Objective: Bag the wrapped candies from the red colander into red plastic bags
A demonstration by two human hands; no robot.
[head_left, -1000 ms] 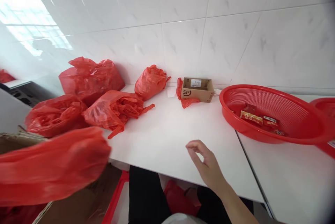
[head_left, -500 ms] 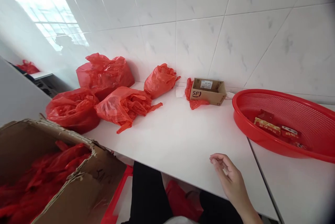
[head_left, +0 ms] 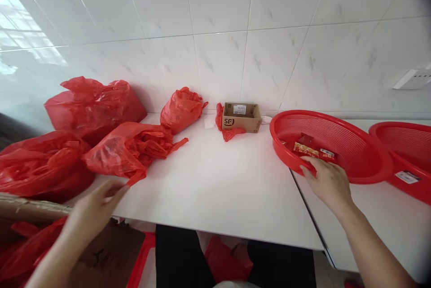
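Observation:
My left hand (head_left: 96,207), slightly blurred, is at the lower left. Its thumb and forefinger close on the loose handle tip of a crumpled red plastic bag (head_left: 116,151) lying on the table. My right hand (head_left: 328,182) reaches over the near rim of a round red plastic basket (head_left: 363,153), thumb and fingers apart. Just beyond its fingers, small red-and-yellow packets (head_left: 305,148) lie in the basket; the hand hides part of them. Whether the right fingers touch the rim or a packet I cannot tell.
More red bags (head_left: 97,106) stand by the tiled wall. An open cardboard box (head_left: 242,124) sits at the back of the white table (head_left: 215,180). A second red basket (head_left: 409,162) is at the right, and a large carton (head_left: 111,256) holding red plastic at lower left.
My left hand has come into view at the red bag. My right hand has moved from above the table to the basket's near rim. The view has turned right.

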